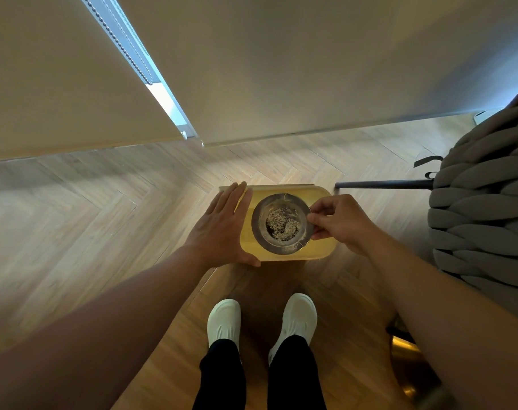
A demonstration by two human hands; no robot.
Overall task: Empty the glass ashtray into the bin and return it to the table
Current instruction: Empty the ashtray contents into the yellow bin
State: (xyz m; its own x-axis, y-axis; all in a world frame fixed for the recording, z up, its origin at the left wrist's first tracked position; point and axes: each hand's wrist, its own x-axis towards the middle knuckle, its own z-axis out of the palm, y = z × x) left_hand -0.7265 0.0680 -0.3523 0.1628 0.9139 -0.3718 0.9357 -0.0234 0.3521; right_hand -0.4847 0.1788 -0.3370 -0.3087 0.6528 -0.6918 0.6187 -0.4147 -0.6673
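The round glass ashtray (282, 224) holds a patch of grey and black ash and stays level. It is over a yellow rounded-rectangular top (318, 253) just ahead of my feet; whether that top belongs to the bin or to a small table I cannot tell. My right hand (339, 224) pinches the ashtray's right rim between thumb and fingers. My left hand (222, 227) lies along the left side of the yellow top, fingers straight, thumb hooked round its front left corner.
Herringbone wood floor (104, 208) lies all around. A grey chunky-knit seat (485, 214) with a dark metal leg (382, 184) stands close on the right. A wall and roller blinds (74, 84) run along the far side. My white shoes (223, 321) stand just behind the yellow top.
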